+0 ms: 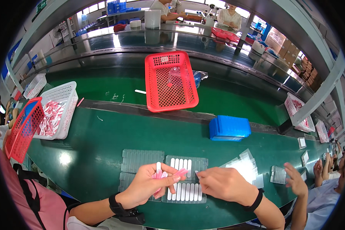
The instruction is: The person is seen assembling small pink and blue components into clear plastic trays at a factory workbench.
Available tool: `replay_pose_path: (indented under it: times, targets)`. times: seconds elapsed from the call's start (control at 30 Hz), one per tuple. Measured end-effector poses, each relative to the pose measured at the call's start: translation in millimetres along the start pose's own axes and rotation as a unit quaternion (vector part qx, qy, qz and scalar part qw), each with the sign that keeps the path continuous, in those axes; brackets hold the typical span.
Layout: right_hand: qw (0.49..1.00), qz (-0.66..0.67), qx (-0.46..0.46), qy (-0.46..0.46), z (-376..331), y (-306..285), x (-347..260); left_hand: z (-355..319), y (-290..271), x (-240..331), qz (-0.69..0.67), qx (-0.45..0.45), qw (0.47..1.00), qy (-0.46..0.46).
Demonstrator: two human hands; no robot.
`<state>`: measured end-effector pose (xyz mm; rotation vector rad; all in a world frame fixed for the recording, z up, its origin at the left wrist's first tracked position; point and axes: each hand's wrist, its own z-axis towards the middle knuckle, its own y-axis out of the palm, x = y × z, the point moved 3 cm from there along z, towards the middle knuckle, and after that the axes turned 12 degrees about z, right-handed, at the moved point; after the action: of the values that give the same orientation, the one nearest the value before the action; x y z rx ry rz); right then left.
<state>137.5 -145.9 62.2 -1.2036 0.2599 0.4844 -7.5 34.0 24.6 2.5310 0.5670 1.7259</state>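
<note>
Head view: my left hand [145,181] is closed around a small bunch of pink-and-white plastic sticks [157,175], one pink end jutting toward my right hand [224,184]. My right thumb and fingers are drawn together at the right edge of the clear slotted trays [143,159]; I cannot tell whether they pinch anything. White sticks [185,192] lie side by side in two trays on the green worktable [99,153]. Beyond sits a red perforated basket [172,107].
</note>
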Motion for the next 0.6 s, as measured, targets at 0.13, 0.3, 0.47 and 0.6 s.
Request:
replay_pose_path:
  times: [0.13, 0.3, 0.47, 0.6]
  targets:
    - [0.992, -0.094, -0.058, -0.057, 1, 9, -5, 0, -2, -1, -0.004, 0.000, 1.000, 0.003]
    - [0.982, -0.153, -0.103, -0.035, 12, 8, -5, 0, 0, 1, -0.006, 0.017, 1.000, -0.012]
    - [0.991, -0.112, -0.072, 0.008, 17, 5, 0, -1, 1, 1, -0.002, -0.001, 1.000, 0.000]
    - [0.998, 0.041, 0.010, 0.056, 21, -8, -4, -3, 5, 3, 0.005, 0.003, 1.000, -0.007]
